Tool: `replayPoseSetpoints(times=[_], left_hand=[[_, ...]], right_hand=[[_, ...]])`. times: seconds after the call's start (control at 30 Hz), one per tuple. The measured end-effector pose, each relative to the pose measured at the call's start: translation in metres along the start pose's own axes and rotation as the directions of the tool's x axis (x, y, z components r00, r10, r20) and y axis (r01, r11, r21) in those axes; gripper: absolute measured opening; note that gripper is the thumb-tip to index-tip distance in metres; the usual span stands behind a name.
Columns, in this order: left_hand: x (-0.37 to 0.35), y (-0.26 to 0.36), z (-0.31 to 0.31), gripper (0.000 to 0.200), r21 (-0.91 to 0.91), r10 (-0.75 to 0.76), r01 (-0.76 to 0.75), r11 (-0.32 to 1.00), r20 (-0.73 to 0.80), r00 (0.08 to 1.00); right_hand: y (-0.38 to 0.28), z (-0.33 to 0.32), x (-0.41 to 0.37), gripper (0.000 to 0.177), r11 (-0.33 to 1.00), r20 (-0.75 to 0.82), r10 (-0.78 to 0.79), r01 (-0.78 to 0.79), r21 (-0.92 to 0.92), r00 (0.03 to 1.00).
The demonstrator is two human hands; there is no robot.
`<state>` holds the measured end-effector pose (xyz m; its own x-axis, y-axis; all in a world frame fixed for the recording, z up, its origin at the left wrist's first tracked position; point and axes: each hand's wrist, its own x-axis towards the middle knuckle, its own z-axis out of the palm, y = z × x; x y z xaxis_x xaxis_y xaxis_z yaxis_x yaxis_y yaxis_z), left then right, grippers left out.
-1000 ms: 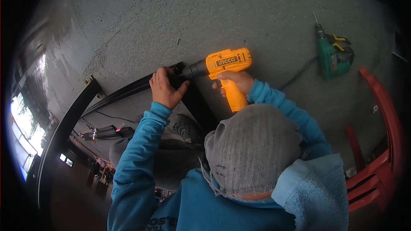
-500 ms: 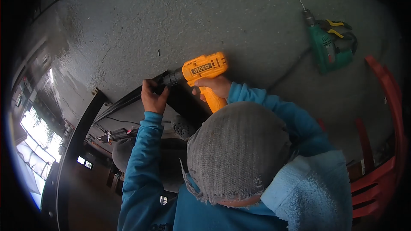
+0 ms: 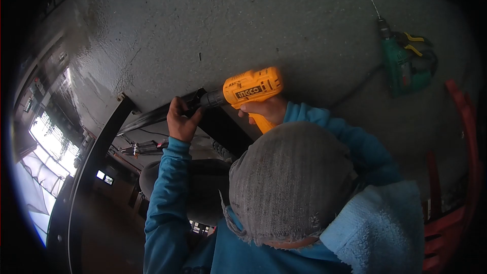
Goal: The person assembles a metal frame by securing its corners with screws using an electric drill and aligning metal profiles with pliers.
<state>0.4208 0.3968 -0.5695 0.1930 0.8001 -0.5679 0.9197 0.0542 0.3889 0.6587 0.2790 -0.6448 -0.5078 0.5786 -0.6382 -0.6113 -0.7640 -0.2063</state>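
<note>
The yellow drill (image 3: pixel 252 88) sits in the right hand (image 3: pixel 264 110), fingers wrapped tight round its grip, its nose pointing across at the left hand (image 3: pixel 180 120). The left hand is closed over the end of a black metal bar (image 3: pixel 152 115), just where the drill's tip meets it. Well beyond the right hand, a green drill (image 3: pixel 403 66) lies on the concrete floor (image 3: pixel 228 15), with a red chair (image 3: pixel 459 172) off to that side.

The only word I can read is the brand "INGCO", printed in black letters on the side of the yellow drill (image 3: pixel 252 89). All other markings are too blurred.
</note>
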Motion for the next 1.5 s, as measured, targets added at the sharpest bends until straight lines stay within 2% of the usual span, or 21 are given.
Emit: replayPoseSetpoints(times=[0.43, 0.53, 0.67, 0.9, 0.97, 1.03, 1.1, 1.17, 1.2, 1.27, 1.33, 1.5], left_hand=[[-0.004, -0.004, 0.003, 0.038, -0.052, 0.011, -0.013, 0.999, -0.033, 0.999], [-0.004, -0.001, 0.002, 0.036, -0.057, 0.008, -0.010, 0.998, -0.038, 0.999], [-0.006, -0.006, 0.005, 0.035, -0.092, 0.009, -0.014, 0.996, -0.052, 0.999], [-0.006, -0.022, 0.009, 0.035, -0.141, -0.017, 0.009, 0.990, -0.054, 0.998], [-0.006, -0.016, 0.009, 0.033, -0.011, 0.019, -0.020, 1.000, -0.059, 0.998], [-0.006, -0.013, 0.006, 0.032, -0.022, 0.075, -0.076, 0.997, -0.062, 0.995], [-0.006, -0.015, 0.005, 0.032, -0.039, 0.132, -0.135, 0.990, -0.063, 0.989], [-0.005, -0.021, 0.011, 0.028, -0.198, 0.112, -0.131, 0.972, -0.102, 0.988], [-0.005, -0.021, 0.008, 0.028, -0.201, 0.113, -0.131, 0.971, -0.098, 0.989], [0.000, -0.016, 0.007, 0.025, -0.314, -0.017, 0.014, 0.949, -0.006, 1.000], [0.001, -0.014, 0.008, 0.024, -0.315, -0.034, 0.026, 0.949, -0.020, 0.999], [0.008, -0.028, 0.017, 0.025, -0.251, -0.006, -0.009, 0.968, -0.060, 0.998]], right_hand=[[0.011, -0.002, 0.005, 0.037, 0.996, 0.018, 0.020, -0.021, 0.089, 1.000], [0.009, 0.002, 0.001, 0.038, 1.000, 0.041, -0.022, 0.022, 0.000, 0.999], [0.007, 0.005, 0.000, 0.036, 0.999, 0.015, -0.033, 0.032, 0.043, 0.999], [0.002, 0.011, -0.006, 0.035, 0.998, 0.022, -0.007, 0.009, -0.055, 1.000], [0.002, 0.011, -0.006, 0.036, 0.998, 0.021, -0.009, 0.010, -0.066, 1.000], [0.003, 0.011, -0.002, 0.036, 0.999, 0.017, 0.033, -0.033, 0.012, 0.999], [0.002, 0.014, -0.001, 0.035, 0.999, 0.006, 0.035, -0.035, -0.011, 0.999], [0.001, 0.014, -0.003, 0.034, 0.999, -0.021, 0.038, -0.038, -0.033, 0.999], [0.001, 0.018, -0.003, 0.035, 0.997, -0.043, 0.068, -0.066, 0.038, 0.997], [-0.002, 0.018, -0.004, 0.036, 0.989, -0.068, 0.104, -0.096, 0.110, 0.992], [-0.002, 0.020, -0.002, 0.038, 0.995, -0.040, 0.092, -0.091, 0.040, 0.995], [0.006, 0.018, 0.007, 0.038, 0.994, -0.074, 0.110, -0.108, 0.026, 0.991]])
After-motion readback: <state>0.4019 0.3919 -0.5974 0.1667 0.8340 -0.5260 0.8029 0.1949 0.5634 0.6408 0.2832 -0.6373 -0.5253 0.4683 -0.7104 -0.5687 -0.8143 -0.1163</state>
